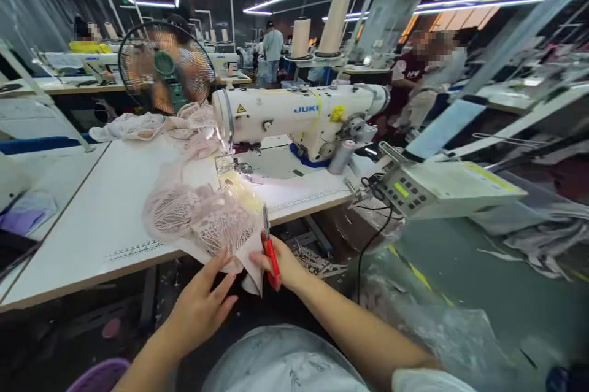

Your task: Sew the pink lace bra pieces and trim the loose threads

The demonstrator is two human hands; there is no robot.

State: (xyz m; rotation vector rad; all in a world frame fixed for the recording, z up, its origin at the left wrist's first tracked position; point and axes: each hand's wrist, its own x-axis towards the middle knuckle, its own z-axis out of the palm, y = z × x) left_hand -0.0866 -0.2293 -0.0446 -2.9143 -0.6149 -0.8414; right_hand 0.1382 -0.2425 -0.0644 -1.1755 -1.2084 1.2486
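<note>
A pale pink lace bra (221,226), with patterned cups and a plain fabric edge, lies at the front of the sewing table and hangs over its edge. My left hand (202,303) is at the hanging edge with fingers spread, fingertips touching or just beside the fabric. In my right hand (283,266) is a pair of red-handled scissors (271,257), blades pointing up and away from me. The right thumb and fingertips are close against the fabric's right corner; whether they pinch it I cannot tell. Behind the bra stands a white JUKI sewing machine (285,113), its lamp lit.
More pink lace pieces (193,128) are heaped left of the machine. A fan (165,67) stands behind them. A grey thread spool (341,157) and a control box (451,186) are to the right. Plastic bags (442,337) lie on the floor. Several people are farther back.
</note>
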